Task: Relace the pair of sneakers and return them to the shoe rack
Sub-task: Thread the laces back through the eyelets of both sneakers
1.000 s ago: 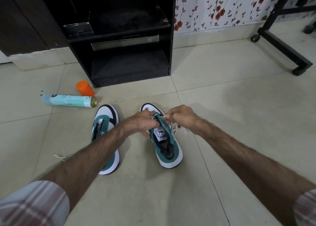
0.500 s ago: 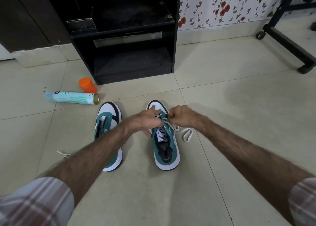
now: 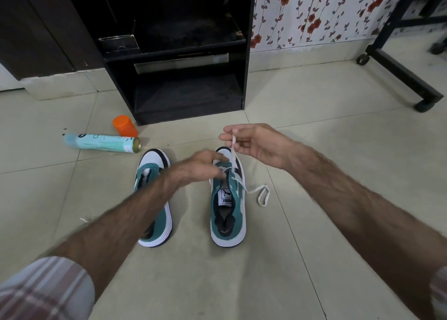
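White lace (image 3: 233, 147) now rises taut from the right sneaker (image 3: 228, 198), pinched in your right hand (image 3: 254, 141), which has lifted off the shoe. Your left hand (image 3: 203, 164), blurred, stays at the eyelets, grip unclear. That eyelet looks threaded; the left sneaker (image 3: 154, 193) beside it on the floor tiles and the shoe rack (image 3: 248, 53) still wait.

Left hand (image 3: 203, 166) is motion-blurred over the right sneaker's (image 3: 228, 206) eyelets; its grip on the lace (image 3: 234, 150) is unclear

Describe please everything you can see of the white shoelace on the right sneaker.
The white shoelace is flat and looks like woven cloth. One end rises taut from the front eyelets of the right sneaker, pinched in the right hand. The other end lies looped on the floor beside the shoe. The left hand touches the laced part.
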